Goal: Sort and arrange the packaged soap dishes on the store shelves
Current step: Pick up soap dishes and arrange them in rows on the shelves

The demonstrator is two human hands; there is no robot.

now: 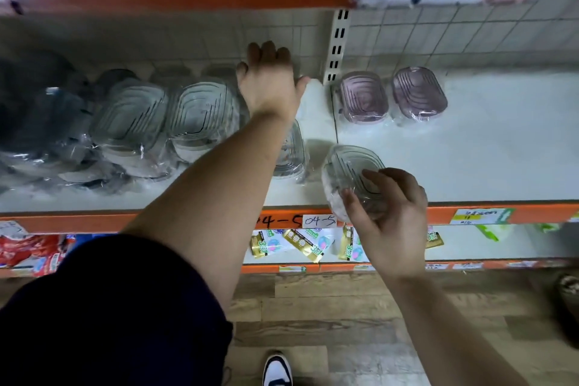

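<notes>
Sleeve [109, 307] and shoe [277, 370] sit closest, at the frame's foot; just beyond, the right hand [394, 219] pinches a clear dish [347, 169] by its near end between thumb and curled fingers, the wrap crinkling under them; it hangs tilted over the front lip of the shelf [188, 218], where the two bays meet. Farther in, a loose dish [291, 150] lies partly under the left forearm; the left hand [269, 81] reaches to the back wall, fingers straight and thumb spread, holding nothing, beside the clear row [203, 116]; right of the post [336, 47] stand the pink pair [363, 97].

The step looks to be adding the held piece to the clear group; it likely goes best propped against the row's right end, ribbed face forward like its neighbours; gripping the rim rather than the slack film should guard against a slip; placing it left of the post keeps colours apart.
</notes>
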